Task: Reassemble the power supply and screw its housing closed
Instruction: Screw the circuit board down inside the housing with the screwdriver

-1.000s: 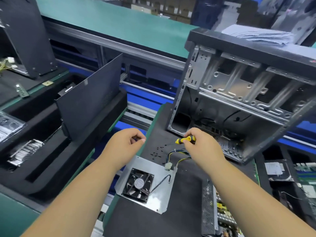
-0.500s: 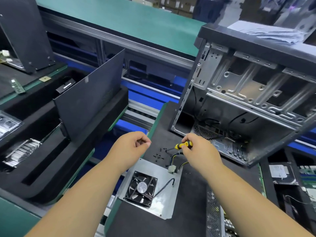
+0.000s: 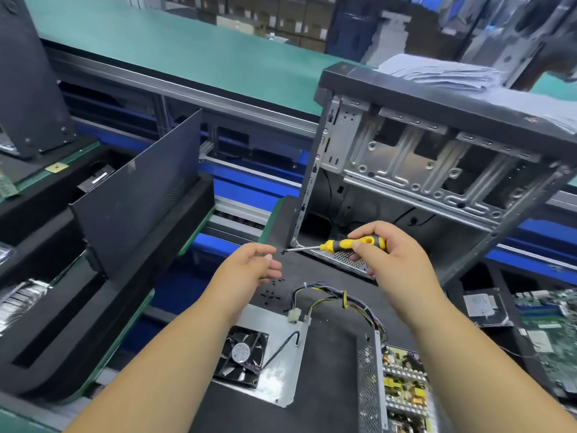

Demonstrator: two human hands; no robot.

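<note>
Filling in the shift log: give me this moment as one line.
step: screw on screwdriver tip | right hand: holds screwdriver | left hand: open beside tip | fan cover: off, on mat

Green conveyor belt (image 3: 187,54) runs across behind workstation, edged by grey aluminium rail (image 3: 175,89); blue panels (image 3: 249,189) beneath. Stacked cardboard boxes (image 3: 281,10) along far side. Black foam trays (image 3: 46,307) on green-edged counter (image 3: 131,332) at left. Dark upright panel (image 3: 134,195) stands in tray. Light even, bright overhead
</note>
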